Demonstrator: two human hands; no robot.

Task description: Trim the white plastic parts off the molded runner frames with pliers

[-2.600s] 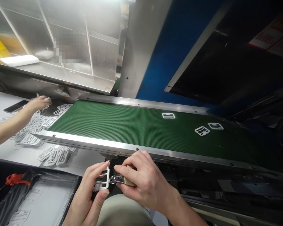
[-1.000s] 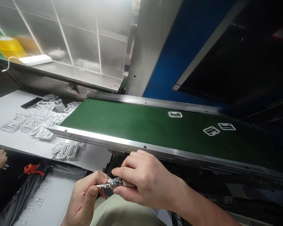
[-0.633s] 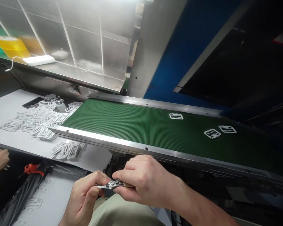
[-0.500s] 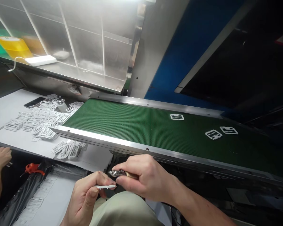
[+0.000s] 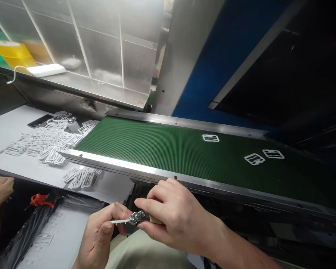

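Observation:
My left hand pinches a thin white plastic frame between thumb and fingers, seen edge-on with small pegs underneath. My right hand is wrapped round a pair of nippers with shiny jaws and a beige handle. The jaws meet the right edge of the plastic frame; whether they are fully closed on it I cannot make out. Beyond my hands lies a green conveyor belt, carrying three similar white frames, one of them a flat frame near the far rail.
On the white table at left are a large pile of white frames, a small bottle and a phone. Another person's hand is at far left, near an orange-handled tool. Metal rails edge the belt.
My right hand has turned the nippers and brought their jaws left against the frame's edge. My left hand stays nearly still. The other person's hand has shifted slightly.

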